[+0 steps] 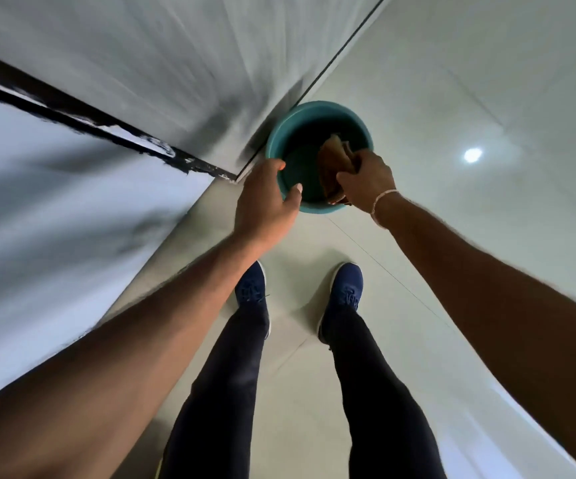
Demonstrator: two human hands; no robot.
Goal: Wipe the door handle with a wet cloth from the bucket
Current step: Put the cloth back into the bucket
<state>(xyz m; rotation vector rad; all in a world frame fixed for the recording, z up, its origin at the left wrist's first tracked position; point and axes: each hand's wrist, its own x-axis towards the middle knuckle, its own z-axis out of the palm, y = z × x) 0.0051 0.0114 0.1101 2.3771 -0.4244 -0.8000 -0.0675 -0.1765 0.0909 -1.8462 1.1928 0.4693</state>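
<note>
Cloth [332, 164] hangs over the bucket [281, 126], pinched in my right hand [366, 179]; my left hand [265, 198], fingers loosely spread, grips its near rim. No door handle shows.

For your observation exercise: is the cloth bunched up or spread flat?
Bunched. The brown cloth hangs in folds from the right hand's closed grip, over the teal bucket. Whether it is wet cannot be told.
</note>
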